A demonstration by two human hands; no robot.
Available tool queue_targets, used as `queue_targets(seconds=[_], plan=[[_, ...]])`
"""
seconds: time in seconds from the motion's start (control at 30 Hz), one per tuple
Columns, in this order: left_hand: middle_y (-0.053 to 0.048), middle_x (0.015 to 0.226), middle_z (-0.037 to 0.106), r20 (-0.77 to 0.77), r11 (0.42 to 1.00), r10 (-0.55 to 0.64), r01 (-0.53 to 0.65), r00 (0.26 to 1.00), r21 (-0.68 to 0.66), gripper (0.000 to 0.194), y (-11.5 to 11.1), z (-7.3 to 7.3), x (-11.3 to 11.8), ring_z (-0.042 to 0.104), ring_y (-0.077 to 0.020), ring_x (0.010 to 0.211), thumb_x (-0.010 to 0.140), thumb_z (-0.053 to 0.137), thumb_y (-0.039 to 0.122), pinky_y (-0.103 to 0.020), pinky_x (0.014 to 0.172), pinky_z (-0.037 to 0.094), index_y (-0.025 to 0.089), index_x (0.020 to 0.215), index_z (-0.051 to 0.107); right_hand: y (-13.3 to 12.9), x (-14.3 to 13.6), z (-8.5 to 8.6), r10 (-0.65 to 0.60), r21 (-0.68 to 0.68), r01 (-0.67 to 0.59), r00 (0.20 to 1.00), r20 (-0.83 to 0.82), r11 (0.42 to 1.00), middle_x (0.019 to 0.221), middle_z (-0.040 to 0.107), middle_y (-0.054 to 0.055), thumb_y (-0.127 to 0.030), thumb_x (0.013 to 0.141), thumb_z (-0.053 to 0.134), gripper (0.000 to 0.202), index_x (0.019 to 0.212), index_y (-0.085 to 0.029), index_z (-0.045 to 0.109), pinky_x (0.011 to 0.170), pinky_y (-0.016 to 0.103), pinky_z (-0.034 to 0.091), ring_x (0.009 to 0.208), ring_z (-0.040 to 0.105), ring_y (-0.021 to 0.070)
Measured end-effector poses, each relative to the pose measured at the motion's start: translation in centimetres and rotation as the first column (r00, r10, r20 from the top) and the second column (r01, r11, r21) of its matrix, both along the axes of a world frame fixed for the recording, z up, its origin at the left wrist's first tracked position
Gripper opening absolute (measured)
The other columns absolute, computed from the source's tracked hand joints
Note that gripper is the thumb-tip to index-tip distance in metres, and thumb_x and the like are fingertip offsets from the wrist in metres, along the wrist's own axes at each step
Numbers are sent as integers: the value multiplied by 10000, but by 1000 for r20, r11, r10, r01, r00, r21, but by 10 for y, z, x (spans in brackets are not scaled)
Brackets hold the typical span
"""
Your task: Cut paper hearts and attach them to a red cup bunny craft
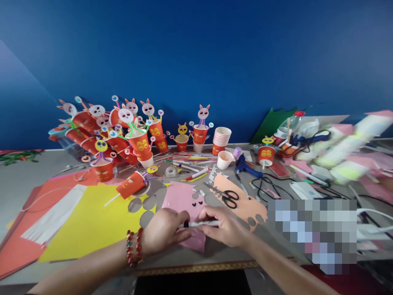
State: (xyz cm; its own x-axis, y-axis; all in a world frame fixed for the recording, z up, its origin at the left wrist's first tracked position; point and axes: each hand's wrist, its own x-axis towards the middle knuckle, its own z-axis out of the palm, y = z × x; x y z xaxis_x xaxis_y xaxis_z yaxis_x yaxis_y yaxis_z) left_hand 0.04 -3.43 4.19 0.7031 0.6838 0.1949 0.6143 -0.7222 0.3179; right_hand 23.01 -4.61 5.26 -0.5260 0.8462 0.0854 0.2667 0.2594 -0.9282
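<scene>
Over a sheet of pink paper [181, 198] I hold a white marker [205, 223] level between both hands. The fingers of my left hand [164, 229] are closed around its black-capped end. My right hand [227, 227] pinches the white barrel from the other side. Two small black hearts [197, 204] show on the pink paper just beyond my fingers. Black-handled scissors [227, 198] lie on a peach paper sheet [242, 205] with round holes cut in it, past my right hand. Left of my left hand is a yellow sheet [89, 221], also with round cut-outs.
Red paper cups [138, 143] with rabbit-face figures crowd the back left. Several pens [196, 175], a tape roll [170, 171] and a small white cup [225, 159] stand or lie mid-table. To the right are a blue glue gun [247, 167], black cables and white-and-pink rolls [353, 151].
</scene>
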Motion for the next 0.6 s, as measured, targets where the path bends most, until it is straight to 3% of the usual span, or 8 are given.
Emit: queue_targets(seconds=[0.13,0.3,0.37,0.43,0.5,0.6], plan=[[-29,573,629,58,986,-98,88,994,143,458,-4,7,7,587,-179,510,1008,309,485,-276,516,309,197,764,570,-10,-10,-10,-58,34,61,995,-79,998,731,615,-11,-247,845,653,89,804,-181,610,619,224,418,678,539,134],[-10,523,579,145,993,-51,35,988,116,381,-4,17,20,556,-155,472,1002,363,346,-263,499,311,199,702,547,-16,-17,-12,-154,36,161,976,-151,986,628,491,-50,-239,828,631,192,693,-188,504,548,214,331,587,421,105],[-19,585,620,179,997,-14,0,984,76,313,-2,21,24,596,-166,519,990,395,339,-252,518,359,196,799,597,-15,-17,-11,-186,52,197,968,-168,979,620,475,-51,-238,811,635,217,671,-191,477,547,217,325,585,411,105],[-66,800,704,226,998,-6,-7,974,59,251,-1,27,27,663,-194,654,971,435,345,-263,586,441,191,1042,620,-13,-16,-12,-212,62,226,961,-176,972,613,477,-49,-247,809,634,228,660,-193,470,546,219,327,582,414,108],[-114,1058,700,283,999,-24,11,959,46,346,0,30,30,694,-226,843,952,466,340,-295,693,502,204,1261,543,-11,-15,-14,-232,65,247,955,-182,967,611,487,-44,-272,818,635,236,658,-191,481,543,221,330,579,420,110],[-98,1127,680,364,998,-43,54,930,-20,376,-3,32,34,684,-220,952,947,464,276,-301,779,522,243,1320,506,-11,-13,-17,-232,68,249,953,-193,966,596,465,-47,-284,816,639,271,633,-193,462,537,220,328,574,412,111]])
